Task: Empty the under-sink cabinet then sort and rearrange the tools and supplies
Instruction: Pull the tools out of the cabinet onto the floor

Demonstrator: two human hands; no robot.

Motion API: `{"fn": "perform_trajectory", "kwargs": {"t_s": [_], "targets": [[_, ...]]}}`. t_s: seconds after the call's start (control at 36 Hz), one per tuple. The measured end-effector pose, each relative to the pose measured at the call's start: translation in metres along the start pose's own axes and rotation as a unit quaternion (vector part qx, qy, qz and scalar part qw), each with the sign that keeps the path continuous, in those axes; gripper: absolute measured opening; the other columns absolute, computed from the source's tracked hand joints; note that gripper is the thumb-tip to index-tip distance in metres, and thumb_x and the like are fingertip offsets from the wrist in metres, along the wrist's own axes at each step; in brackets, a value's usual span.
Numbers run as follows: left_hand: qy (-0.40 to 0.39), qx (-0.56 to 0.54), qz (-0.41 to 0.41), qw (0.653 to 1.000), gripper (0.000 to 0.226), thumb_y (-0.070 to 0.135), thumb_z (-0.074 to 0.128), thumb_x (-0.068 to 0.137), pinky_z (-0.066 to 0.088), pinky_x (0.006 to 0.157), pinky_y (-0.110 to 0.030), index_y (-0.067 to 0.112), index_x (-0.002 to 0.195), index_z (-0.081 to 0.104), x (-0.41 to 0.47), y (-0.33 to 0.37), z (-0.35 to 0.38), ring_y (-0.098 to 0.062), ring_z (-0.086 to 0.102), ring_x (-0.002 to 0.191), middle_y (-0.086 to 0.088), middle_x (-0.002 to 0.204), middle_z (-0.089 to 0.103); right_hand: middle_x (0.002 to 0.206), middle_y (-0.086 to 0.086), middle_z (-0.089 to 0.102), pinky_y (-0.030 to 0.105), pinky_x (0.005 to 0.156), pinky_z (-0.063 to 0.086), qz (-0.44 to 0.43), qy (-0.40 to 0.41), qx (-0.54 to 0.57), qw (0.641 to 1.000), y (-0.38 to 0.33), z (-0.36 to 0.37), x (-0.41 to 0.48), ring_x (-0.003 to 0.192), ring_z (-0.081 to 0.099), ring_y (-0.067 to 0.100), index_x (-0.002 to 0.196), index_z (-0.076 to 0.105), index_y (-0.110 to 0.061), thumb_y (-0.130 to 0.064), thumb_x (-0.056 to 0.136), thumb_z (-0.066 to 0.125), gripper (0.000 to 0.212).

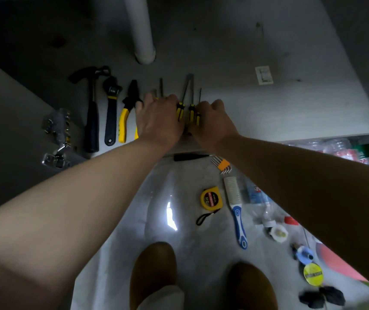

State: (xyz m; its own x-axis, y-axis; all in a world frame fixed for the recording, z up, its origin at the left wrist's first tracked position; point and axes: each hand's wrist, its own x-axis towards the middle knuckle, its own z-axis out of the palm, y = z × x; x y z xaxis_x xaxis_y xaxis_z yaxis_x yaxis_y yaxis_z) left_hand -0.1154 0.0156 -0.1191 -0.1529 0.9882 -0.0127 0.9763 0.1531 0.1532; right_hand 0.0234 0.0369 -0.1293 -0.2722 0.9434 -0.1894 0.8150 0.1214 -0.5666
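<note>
Tools lie in a row on the grey cabinet floor (224,63): a black hammer (92,117), a black adjustable wrench (111,113), yellow-handled pliers (125,115) and several yellow-and-black screwdrivers (181,110). My left hand (159,121) rests curled over the screwdriver handles just right of the pliers. My right hand (212,124) grips the rightmost screwdriver handles (193,115). Thin shafts stick out beyond both hands; what lies under the left palm is hidden.
A white drain pipe (142,30) stands at the cabinet's back. The open door with metal hinges (57,139) is at left. On the floor outside lie a yellow tape measure (211,198), a blue-handled brush (235,206), hex keys (222,164), a black tool (190,157) and bottles at right.
</note>
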Motion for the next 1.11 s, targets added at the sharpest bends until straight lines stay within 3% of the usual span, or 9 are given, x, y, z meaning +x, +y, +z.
{"fn": "perform_trajectory", "kwargs": {"t_s": [0.25, 0.36, 0.47, 0.53, 0.61, 0.75, 0.89, 1.0, 1.11], "targets": [[0.002, -0.077, -0.049, 0.996, 0.031, 0.04, 0.059, 0.09, 0.032, 0.096, -0.041, 0.024, 0.114, 0.069, -0.003, 0.0, 0.0, -0.032, 0.043, 0.128, -0.004, 0.11, 0.069, 0.124, 0.02, 0.048, 0.036, 0.078, 0.045, 0.035, 0.043, -0.087, 0.995, 0.01, -0.004, -0.008, 0.102, 0.057, 0.04, 0.124, 0.052, -0.005, -0.012, 0.095, 0.051, 0.029], [0.058, -0.113, -0.055, 0.99, 0.018, 0.029, 0.051, 0.094, 0.037, 0.083, -0.039, 0.017, 0.097, 0.065, -0.019, 0.001, -0.006, -0.036, 0.058, 0.109, -0.01, 0.1, 0.069, 0.112, 0.018, 0.051, 0.039, 0.078, 0.049, 0.041, 0.02, -0.067, 0.997, 0.024, -0.014, -0.031, 0.095, 0.057, 0.04, 0.115, 0.052, -0.007, -0.009, 0.085, 0.058, 0.031], [0.041, -0.26, -0.042, 0.964, 0.034, 0.02, 0.05, 0.1, 0.048, 0.093, -0.046, 0.007, 0.13, 0.059, -0.038, 0.0, -0.001, -0.036, 0.057, 0.114, -0.013, 0.116, 0.067, 0.088, 0.005, 0.054, 0.024, 0.054, 0.03, -0.001, 0.018, -0.011, 1.0, 0.04, -0.014, -0.068, 0.073, 0.05, 0.021, 0.095, 0.045, -0.014, -0.012, 0.083, 0.062, 0.021], [0.039, -0.304, -0.02, 0.952, 0.045, 0.02, 0.053, 0.102, 0.045, 0.105, -0.044, 0.009, 0.146, 0.048, -0.052, 0.002, 0.003, -0.03, 0.053, 0.125, -0.01, 0.132, 0.062, 0.08, 0.002, 0.056, 0.027, 0.053, 0.036, -0.015, -0.013, 0.035, 0.999, 0.046, -0.012, -0.086, 0.069, 0.053, 0.017, 0.094, 0.046, -0.016, -0.013, 0.08, 0.066, 0.024], [0.025, -0.324, 0.035, 0.945, 0.052, 0.021, 0.054, 0.102, 0.042, 0.105, -0.03, 0.018, 0.152, 0.039, -0.079, 0.003, 0.014, -0.02, 0.047, 0.131, -0.004, 0.142, 0.053, 0.074, -0.004, 0.059, 0.031, 0.058, 0.046, -0.016, -0.078, 0.04, 0.996, 0.051, -0.006, -0.104, 0.068, 0.057, 0.011, 0.089, 0.053, -0.019, -0.016, 0.077, 0.069, 0.021], [-0.064, -0.288, 0.113, 0.949, 0.042, 0.032, 0.052, 0.099, 0.049, 0.084, -0.032, 0.031, 0.139, 0.039, -0.126, -0.009, 0.032, -0.014, 0.057, 0.11, 0.005, 0.128, 0.057, 0.092, 0.0, 0.061, 0.034, 0.076, 0.053, -0.024, -0.223, -0.097, 0.97, 0.053, 0.007, -0.105, 0.089, 0.062, 0.021, 0.091, 0.063, -0.017, -0.025, 0.084, 0.065, 0.012], [-0.185, -0.191, 0.113, 0.957, 0.038, 0.035, 0.049, 0.096, 0.051, 0.077, -0.032, 0.034, 0.133, 0.036, -0.152, -0.045, 0.054, -0.025, 0.064, 0.098, 0.0, 0.121, 0.06, 0.121, 0.01, 0.053, 0.04, 0.087, 0.055, -0.033, -0.235, -0.206, 0.949, 0.056, 0.02, -0.095, 0.105, 0.06, 0.028, 0.115, 0.059, -0.014, -0.018, 0.09, 0.058, 0.025], [-0.198, -0.127, 0.104, 0.966, 0.042, 0.035, 0.044, 0.087, 0.05, 0.077, -0.036, 0.026, 0.128, 0.043, -0.152, -0.072, 0.06, -0.026, 0.058, 0.101, -0.002, 0.112, 0.057, 0.132, 0.01, 0.046, 0.042, 0.089, 0.056, -0.054, -0.231, -0.278, 0.931, 0.056, 0.028, -0.086, 0.106, 0.06, 0.028, 0.13, 0.054, -0.016, -0.011, 0.088, 0.061, 0.043], [-0.194, -0.037, 0.063, 0.978, 0.051, 0.023, 0.056, 0.086, 0.051, 0.077, -0.039, 0.026, 0.135, 0.042, -0.148, -0.085, 0.067, -0.027, 0.052, 0.111, -0.002, 0.117, 0.052, 0.137, 0.011, 0.043, 0.041, 0.094, 0.054, -0.07, -0.214, -0.305, 0.925, 0.052, 0.038, -0.078, 0.117, 0.054, 0.029, 0.134, 0.056, -0.019, -0.008, 0.088, 0.062, 0.048]]}}
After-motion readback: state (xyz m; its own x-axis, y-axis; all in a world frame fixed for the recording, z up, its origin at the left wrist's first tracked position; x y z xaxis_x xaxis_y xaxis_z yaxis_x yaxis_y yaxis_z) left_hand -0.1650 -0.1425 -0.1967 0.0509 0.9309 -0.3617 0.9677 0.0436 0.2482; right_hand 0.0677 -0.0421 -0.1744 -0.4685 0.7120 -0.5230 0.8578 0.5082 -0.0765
